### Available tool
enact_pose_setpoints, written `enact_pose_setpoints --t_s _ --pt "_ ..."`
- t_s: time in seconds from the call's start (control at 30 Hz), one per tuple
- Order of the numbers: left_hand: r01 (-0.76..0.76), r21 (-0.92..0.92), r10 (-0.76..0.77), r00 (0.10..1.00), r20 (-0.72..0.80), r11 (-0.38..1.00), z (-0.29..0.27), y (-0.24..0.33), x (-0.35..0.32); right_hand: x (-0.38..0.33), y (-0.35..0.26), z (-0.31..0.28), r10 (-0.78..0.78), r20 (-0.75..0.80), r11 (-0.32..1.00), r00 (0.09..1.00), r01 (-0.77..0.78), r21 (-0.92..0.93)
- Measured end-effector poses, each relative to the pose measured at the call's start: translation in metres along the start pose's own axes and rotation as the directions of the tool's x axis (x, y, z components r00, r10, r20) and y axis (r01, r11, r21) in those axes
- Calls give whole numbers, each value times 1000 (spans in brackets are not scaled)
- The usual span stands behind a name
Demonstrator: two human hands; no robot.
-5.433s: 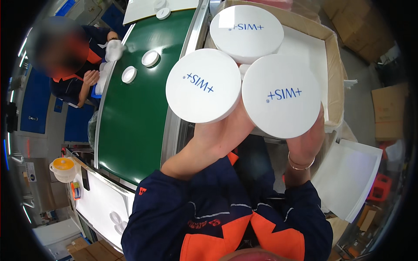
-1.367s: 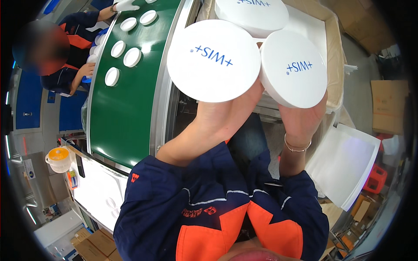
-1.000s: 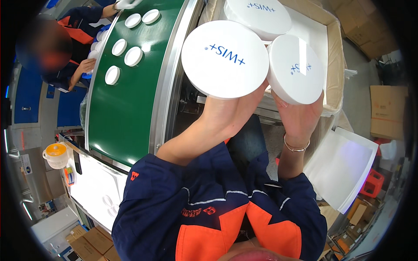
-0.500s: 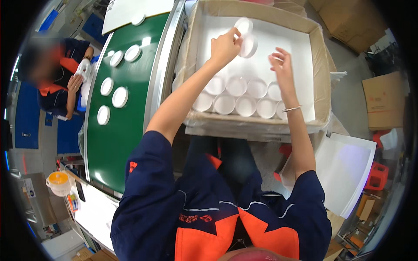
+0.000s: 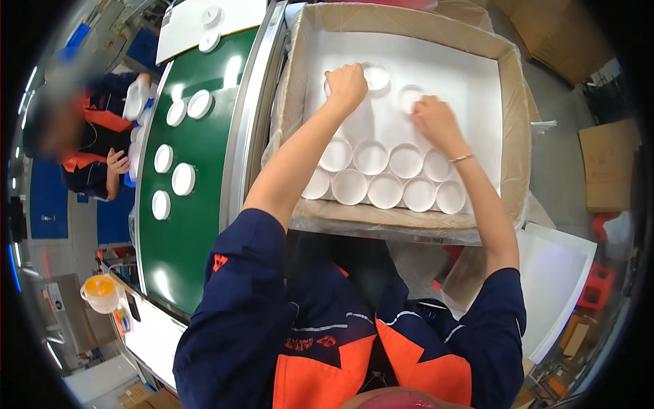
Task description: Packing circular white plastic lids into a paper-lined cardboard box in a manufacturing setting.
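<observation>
In the head view, my left hand (image 5: pixel 347 88) has curled fingers in the far half of the lined carton (image 5: pixel 516 116), toward its left edge, beside a white round lid (image 5: pixel 376 76); I cannot tell if it pinches anything. My right hand (image 5: pixel 436 124) has fingertips at a blurred lid (image 5: pixel 409 97); its grip is unclear. For neat rows like those along the near edge, I would lower each lid flat, by its rim.

Nine round white lids (image 5: pixel 370 157) form two rows in one lined carton (image 5: pixel 515 102), with at least two beyond; seven dot the green belt (image 5: pixel 182 238) and adjoining white board (image 5: pixel 235 13).
</observation>
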State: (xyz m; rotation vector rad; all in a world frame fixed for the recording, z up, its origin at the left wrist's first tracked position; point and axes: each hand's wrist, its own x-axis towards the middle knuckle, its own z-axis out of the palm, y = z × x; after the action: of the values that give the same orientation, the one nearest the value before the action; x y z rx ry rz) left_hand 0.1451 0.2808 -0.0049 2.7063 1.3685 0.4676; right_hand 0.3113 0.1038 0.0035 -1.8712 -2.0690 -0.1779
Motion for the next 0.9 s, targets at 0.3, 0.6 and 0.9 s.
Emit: enact_pose_setpoints --t_s 0.3,0.6,0.9 --pt "-93 -573 1 987 -160 814 -93 -50 -100 -135 52 -38 407 341 909 847 -340 -240" --pt "468 -484 -659 652 -376 739 -312 -131 -510 -195 70 -50 207 652 923 729 -366 117" --pt "985 -172 -942 -74 -327 -18 -296 -152 -804 -155 106 -20 206 800 914 563 -402 48"
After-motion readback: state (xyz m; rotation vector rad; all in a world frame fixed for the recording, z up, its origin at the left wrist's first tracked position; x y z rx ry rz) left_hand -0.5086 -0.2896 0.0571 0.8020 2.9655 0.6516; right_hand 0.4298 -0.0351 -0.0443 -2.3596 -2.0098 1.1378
